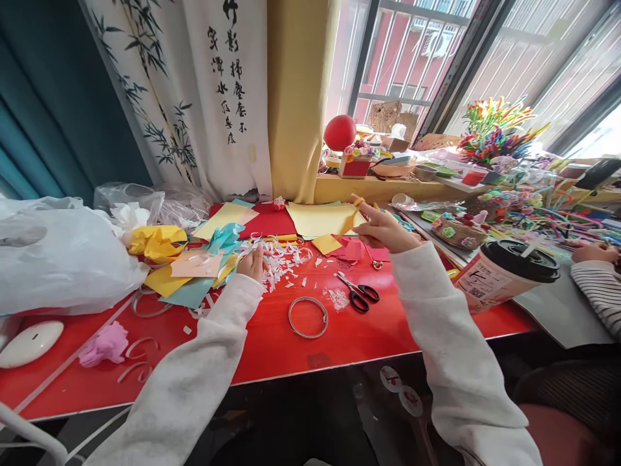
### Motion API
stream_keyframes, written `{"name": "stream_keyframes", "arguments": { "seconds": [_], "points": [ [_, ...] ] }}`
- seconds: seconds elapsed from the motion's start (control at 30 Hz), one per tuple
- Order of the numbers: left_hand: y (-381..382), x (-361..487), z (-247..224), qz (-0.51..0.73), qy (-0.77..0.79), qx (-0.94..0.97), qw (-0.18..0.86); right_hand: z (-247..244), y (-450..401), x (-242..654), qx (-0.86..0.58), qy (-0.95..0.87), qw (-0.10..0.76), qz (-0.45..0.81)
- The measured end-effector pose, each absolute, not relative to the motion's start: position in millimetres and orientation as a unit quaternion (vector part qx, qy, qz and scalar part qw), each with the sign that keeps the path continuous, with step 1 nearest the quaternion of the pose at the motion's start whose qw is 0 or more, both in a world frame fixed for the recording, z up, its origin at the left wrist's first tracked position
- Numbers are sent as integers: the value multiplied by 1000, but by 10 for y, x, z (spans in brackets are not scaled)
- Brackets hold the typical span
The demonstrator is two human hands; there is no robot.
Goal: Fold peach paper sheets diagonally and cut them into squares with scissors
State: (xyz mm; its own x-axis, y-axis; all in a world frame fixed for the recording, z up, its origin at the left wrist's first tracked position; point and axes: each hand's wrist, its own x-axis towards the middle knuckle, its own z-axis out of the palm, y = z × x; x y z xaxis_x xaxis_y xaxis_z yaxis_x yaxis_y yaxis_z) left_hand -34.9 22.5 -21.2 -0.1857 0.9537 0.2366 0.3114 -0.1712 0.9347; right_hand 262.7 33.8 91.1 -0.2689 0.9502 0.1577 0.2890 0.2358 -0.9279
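Note:
My right hand (385, 226) is raised over the back of the red table, its fingers closed on a thin yellow-orange strip (350, 221) that hangs beside pale yellow paper (315, 220). At the left, my left hand (253, 264) is closed at the edge of the white paper shreds (284, 265); what it grips, if anything, is too small to name. Black-handled scissors (358, 292) lie partly open on the table. A wire ring (308, 317) lies nearer the front edge.
A lidded paper cup (507, 275) stands at the right, near a co-worker's striped sleeve (599, 285). White plastic bags (63, 259), crumpled yellow paper (158, 243) and pink paper (104, 344) are at the left. A red balloon (339, 133) is on the sill.

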Motion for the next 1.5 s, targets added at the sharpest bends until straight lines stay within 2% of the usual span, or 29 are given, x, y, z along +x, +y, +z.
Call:
{"name": "stream_keyframes", "arguments": {
  "seconds": [0.13, 0.2, 0.37, 0.47, 0.67, 0.77, 0.9, 1.03, 1.17, 1.23, 1.33, 1.4, 1.5],
  "points": [
    [175, -312, -184, 503, 529, 585, 355, 624, 192, 2467, -429, -651, 446, 439],
    [141, -243, -176, 485, 493, 601, 401, 425, 90, 2300, -424, -680, 420, 425],
    [54, -83, -153, 401, 384, 617, 558, 30, -188, 1873, -357, -791, 408, 284],
    [28, -78, -132, 379, 351, 600, 611, -69, -297, 1769, -314, -843, 389, 196],
    [-19, -4, -163, 468, 332, 562, 596, -252, -359, 1747, -316, -901, 292, -60],
    [-16, 53, -215, 516, 342, 527, 582, -338, -364, 1701, -315, -903, 264, -124],
    [38, 24, -230, 579, 364, 458, 567, -374, -341, 1676, -367, -870, 290, -155],
    [64, -19, -205, 607, 353, 402, 587, -390, -303, 1699, -352, -871, 323, -117],
    [36, 10, -192, 588, 332, 373, 636, -377, -344, 1712, -314, -860, 399, -57],
    [7, 40, -187, 574, 319, 369, 658, -338, -383, 1711, -307, -832, 461, 25],
    [-38, 92, -181, 551, 302, 376, 681, -268, -407, 1712, -296, -721, 572, 257],
    [-57, 116, -179, 539, 300, 384, 687, -242, -388, 1717, -290, -638, 609, 371],
    [-59, 112, -175, 531, 305, 394, 685, -247, -355, 1738, -302, -580, 638, 406]
  ]
}}
